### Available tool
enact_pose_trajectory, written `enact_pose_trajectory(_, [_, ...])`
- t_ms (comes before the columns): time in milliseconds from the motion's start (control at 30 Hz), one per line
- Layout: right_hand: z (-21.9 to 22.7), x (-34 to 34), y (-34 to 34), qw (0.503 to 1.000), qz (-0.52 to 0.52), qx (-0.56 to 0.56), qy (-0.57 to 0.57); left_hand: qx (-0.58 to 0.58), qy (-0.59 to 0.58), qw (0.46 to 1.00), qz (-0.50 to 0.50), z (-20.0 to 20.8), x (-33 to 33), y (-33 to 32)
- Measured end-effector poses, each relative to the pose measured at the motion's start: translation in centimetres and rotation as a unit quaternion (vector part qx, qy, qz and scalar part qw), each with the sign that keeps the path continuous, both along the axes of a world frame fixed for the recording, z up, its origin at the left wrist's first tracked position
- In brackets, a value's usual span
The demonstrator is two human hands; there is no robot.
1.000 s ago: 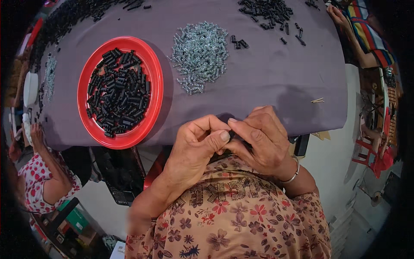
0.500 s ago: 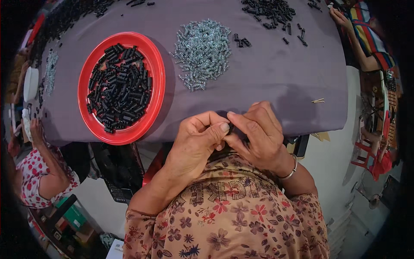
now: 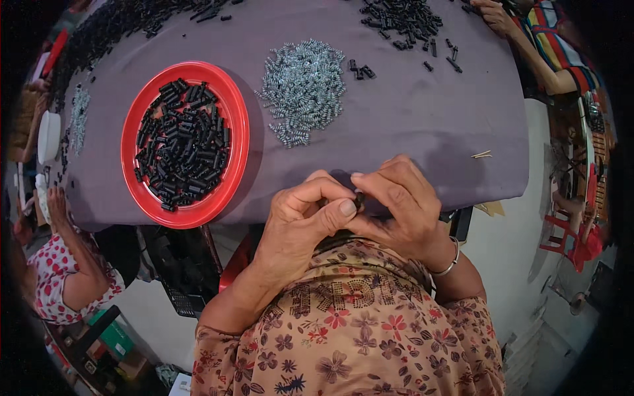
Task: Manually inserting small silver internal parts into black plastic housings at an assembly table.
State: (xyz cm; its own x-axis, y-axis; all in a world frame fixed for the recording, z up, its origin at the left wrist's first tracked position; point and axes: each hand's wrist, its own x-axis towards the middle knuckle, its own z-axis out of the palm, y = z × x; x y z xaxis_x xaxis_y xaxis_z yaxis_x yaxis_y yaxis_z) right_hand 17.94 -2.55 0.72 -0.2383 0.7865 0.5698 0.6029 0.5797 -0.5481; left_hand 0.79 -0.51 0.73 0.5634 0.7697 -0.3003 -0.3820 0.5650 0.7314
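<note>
The left hand (image 3: 307, 208) and right hand (image 3: 403, 204) are side by side at the near edge of the worktop (image 3: 429, 112), a small piece (image 3: 360, 200) between them. To their left on the worktop stands a tray (image 3: 181, 219), with tubular pieces (image 3: 181, 142) heaped in it. Right of the tray, beyond the hands, lies a pile of springs (image 3: 302, 89), a few loose pieces (image 3: 361, 70) just right of it. Another heap (image 3: 404, 20) lies farther back and to the right. Thin sticks (image 3: 482, 155) lie right of the hands, near the worktop's right edge.
</note>
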Motion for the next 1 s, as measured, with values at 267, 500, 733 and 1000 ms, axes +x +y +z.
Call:
enact_pose_trajectory(267, [0.4,0.8,0.0,0.997,0.003,0.010,-0.076,-0.048,0.008,0.998,-0.026,0.2,-0.4,0.5])
enact_pose_trajectory(500, [-0.1,0.2,-0.1,0.998,0.006,0.019,-0.064,-0.088,-0.043,0.995,-0.037,0.1,-0.7,0.6])
enact_pose_trajectory(733, [-1.1,0.2,0.1,0.998,0.020,0.058,-0.016,-0.105,-0.085,0.990,-0.048,0.4,-0.8,0.4])
enact_pose_trajectory(1000, [-1.0,0.0,-0.5,0.998,0.027,0.043,-0.028,-0.082,-0.030,0.995,-0.051,0.5,-0.9,0.2])
